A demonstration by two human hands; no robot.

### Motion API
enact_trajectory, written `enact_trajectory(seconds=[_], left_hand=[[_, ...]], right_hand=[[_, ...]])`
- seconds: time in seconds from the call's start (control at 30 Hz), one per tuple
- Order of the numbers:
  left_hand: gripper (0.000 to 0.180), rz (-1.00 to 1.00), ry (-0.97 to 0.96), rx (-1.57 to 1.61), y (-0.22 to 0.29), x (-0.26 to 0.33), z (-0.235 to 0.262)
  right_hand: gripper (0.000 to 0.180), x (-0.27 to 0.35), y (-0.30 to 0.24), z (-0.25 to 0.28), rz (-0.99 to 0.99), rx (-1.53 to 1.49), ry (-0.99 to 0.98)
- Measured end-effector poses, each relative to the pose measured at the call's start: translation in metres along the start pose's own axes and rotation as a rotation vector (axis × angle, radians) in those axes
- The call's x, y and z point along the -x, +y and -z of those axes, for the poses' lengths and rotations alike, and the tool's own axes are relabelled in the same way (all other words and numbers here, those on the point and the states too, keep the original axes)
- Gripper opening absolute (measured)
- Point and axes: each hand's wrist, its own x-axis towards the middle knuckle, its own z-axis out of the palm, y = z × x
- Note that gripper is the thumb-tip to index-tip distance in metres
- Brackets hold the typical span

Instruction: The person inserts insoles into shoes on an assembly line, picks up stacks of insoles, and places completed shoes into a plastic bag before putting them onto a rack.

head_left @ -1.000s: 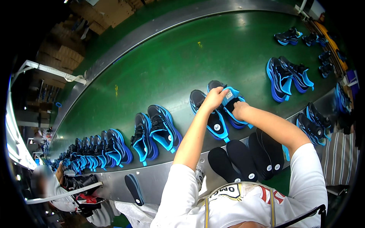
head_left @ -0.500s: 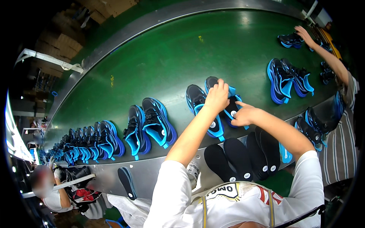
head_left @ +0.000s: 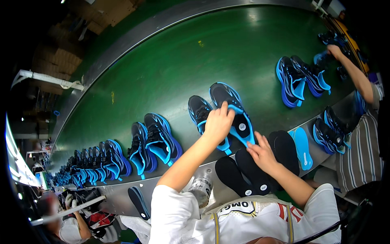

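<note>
Wide green conveyor belt (head_left: 170,69) curving across the whole view, the landmark for everything here. Along its near edge, a grey metal ledge (head_left: 122,195). Far left on the belt, a long crowded row of black-and-blue sneakers (head_left: 89,162), soles overlapping. Next along, nearer the belt's middle, a separate black-and-blue pair (head_left: 154,142) standing side by side. At the belt's near middle, the black sneaker with bright blue sole (head_left: 227,101), and touching its left side, its black-and-blue partner shoe (head_left: 200,112). Right of those on the belt, another black-and-blue pair (head_left: 298,79) lying tilted. At the belt's far right end, a co-worker's bare arm (head_left: 353,71) stretched over more shoes, striped clothing below it.

Off the belt's near edge, on the ledge: a fan of flat black insoles (head_left: 248,173), and just right of them a single bright blue insole (head_left: 302,148).

Left hand (head_left: 217,122) down on the pair at the belt's near middle, fingers curled over the collar of the blue-soled sneaker, gripping it. Right hand (head_left: 262,152) just off the belt's near edge, fingers spread flat on the black insoles, fingertips reaching up by a light blue insole (head_left: 242,129) poking out of that sneaker's heel; no closed grip showing there.
</note>
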Motion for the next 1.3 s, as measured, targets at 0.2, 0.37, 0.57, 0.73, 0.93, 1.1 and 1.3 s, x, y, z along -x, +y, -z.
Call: enact_trajectory(seconds=[0.2,0.37,0.57,0.73,0.93,1.1,1.3], left_hand=[[0.009,0.35,0.007,0.679,-0.013,0.007,0.066],[0.012,0.629,0.135,1.495,-0.023,0.074,0.126],[0.008,0.793,-0.273,0.825,0.065,0.18,0.121],[0.017,0.354,-0.056,0.44,0.086,0.203,0.102],[0.034,0.226,-0.023,0.341,0.094,0.212,0.091],[0.03,0.308,0.182,0.017,0.126,0.186,0.109],[0.031,0.838,-0.279,1.402,0.239,0.114,0.084]], right_hand=[[0.03,0.003,-0.011,-0.01,0.007,-0.079,0.05],[0.043,-0.012,-0.013,0.032,-0.109,-0.234,0.231],[0.043,0.071,0.071,0.091,-0.544,-0.173,0.324],[0.069,0.122,0.093,0.113,-0.915,-0.32,-0.048],[0.097,0.117,0.105,0.115,-0.95,-0.445,-0.07],[0.089,0.102,0.103,0.122,-0.859,-0.565,-0.21],[0.098,0.116,0.123,0.097,-0.714,-0.477,-0.089]])
